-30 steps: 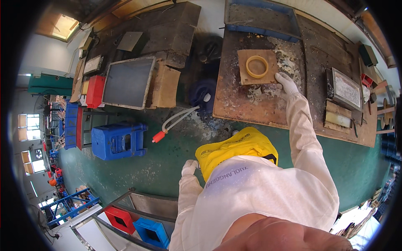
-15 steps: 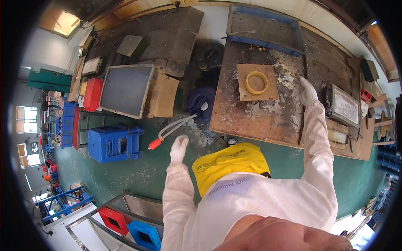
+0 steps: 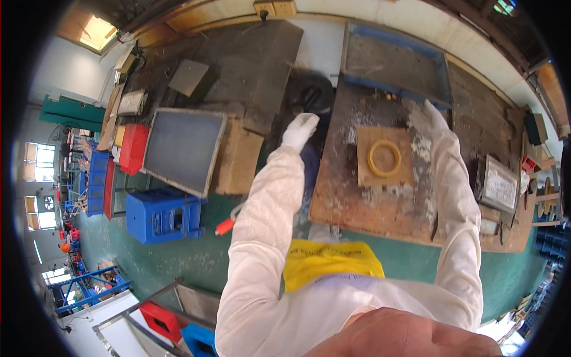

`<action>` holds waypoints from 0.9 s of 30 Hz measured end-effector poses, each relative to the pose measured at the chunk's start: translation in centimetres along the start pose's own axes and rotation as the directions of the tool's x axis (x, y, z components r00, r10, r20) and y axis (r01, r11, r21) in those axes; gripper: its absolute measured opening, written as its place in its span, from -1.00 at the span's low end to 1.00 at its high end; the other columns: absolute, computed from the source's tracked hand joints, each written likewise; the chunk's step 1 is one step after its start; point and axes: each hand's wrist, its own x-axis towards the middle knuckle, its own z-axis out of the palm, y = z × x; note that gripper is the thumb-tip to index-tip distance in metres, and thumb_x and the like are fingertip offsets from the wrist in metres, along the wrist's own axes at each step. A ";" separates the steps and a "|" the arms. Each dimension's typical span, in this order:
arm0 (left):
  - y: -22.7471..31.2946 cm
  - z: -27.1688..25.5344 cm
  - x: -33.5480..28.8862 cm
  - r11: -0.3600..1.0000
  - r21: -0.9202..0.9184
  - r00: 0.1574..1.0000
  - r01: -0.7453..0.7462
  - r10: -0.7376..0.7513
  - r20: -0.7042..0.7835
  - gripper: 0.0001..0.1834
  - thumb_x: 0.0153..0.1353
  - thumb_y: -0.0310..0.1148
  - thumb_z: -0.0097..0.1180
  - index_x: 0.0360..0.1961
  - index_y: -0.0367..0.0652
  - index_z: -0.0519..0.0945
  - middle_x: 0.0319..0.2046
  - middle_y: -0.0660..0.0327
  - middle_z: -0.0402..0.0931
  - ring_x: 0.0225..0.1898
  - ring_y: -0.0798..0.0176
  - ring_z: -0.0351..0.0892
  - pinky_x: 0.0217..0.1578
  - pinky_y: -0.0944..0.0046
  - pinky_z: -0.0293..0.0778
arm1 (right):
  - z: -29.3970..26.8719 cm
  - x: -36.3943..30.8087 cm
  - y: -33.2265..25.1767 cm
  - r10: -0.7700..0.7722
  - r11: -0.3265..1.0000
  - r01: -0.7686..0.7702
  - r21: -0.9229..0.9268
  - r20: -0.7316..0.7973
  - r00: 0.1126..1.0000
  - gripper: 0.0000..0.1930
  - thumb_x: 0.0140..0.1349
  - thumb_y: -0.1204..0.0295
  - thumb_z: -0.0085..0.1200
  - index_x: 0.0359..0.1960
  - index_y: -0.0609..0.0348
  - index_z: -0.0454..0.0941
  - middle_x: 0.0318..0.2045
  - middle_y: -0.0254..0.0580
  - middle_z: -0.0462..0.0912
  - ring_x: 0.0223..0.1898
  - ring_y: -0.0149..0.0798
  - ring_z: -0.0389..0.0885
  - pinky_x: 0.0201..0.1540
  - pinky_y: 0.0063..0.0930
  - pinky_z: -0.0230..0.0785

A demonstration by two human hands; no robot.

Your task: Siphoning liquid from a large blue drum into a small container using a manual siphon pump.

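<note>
My left hand point(image 3: 300, 132), in a white glove, is raised over the gap between the two tables, near the dark lidded barrel point(image 3: 310, 95). Its fingers are curled together and nothing shows in them. My right hand point(image 3: 433, 122), also gloved in white, reaches over the right table beside the near edge of a shallow blue-rimmed tray point(image 3: 447, 74). Its fingers are stretched out, somewhat blurred, with nothing seen in them. Whether they touch the tray or table I cannot tell. Left of that forearm, a yellow ring point(image 3: 373, 159) lies on a square brown board point(image 3: 364, 135).
A metal-framed panel point(image 3: 184, 140) and a cardboard box point(image 3: 241, 157) stand on the left. A blue stool point(image 3: 146, 215) is on the floor. Beyond my right forearm sits a framed box with a whitish top point(image 3: 499, 184). A red-ended hose point(image 3: 225, 227) is partly hidden by my left sleeve.
My left hand has swung up and forward from beside the hose to over the gap between tables. My right hand has moved forward to the tray. My view has shifted and I stand nearer.
</note>
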 end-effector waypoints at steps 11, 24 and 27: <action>-1.6 5.6 19.1 0.976 0.215 0.968 -0.019 0.071 -0.239 -0.36 0.27 0.05 0.21 0.13 -0.28 0.54 -0.10 0.11 0.62 -0.12 0.26 0.58 -0.07 0.24 0.50 | -1.5 7.6 -0.8 -0.032 0.937 0.131 0.323 -0.293 0.955 -0.46 0.37 0.18 0.18 0.18 0.30 0.32 0.11 0.10 0.44 0.11 0.06 0.52 0.10 -0.13 0.58; -5.3 3.5 28.2 0.991 0.011 0.963 -0.131 0.130 -0.236 -0.71 0.30 -0.29 0.13 -0.14 -0.33 0.56 -0.41 0.22 0.57 -0.42 0.36 0.52 -0.38 0.32 0.45 | 4.5 7.9 -3.3 -0.047 0.880 0.202 0.430 -0.344 0.938 -0.58 0.35 0.41 0.18 0.10 0.45 0.39 0.08 0.24 0.49 0.12 0.20 0.52 0.17 -0.11 0.59; -4.3 1.6 28.6 0.997 -0.040 0.982 -0.067 0.059 -0.178 -0.75 0.31 -0.29 0.11 -0.16 -0.28 0.54 -0.46 0.28 0.51 -0.48 0.39 0.45 -0.45 0.31 0.40 | 1.1 7.7 -4.8 -0.067 0.901 0.166 0.401 -0.249 0.966 -0.62 0.37 0.39 0.14 0.07 0.44 0.41 0.00 0.19 0.56 0.08 0.16 0.56 0.12 -0.15 0.63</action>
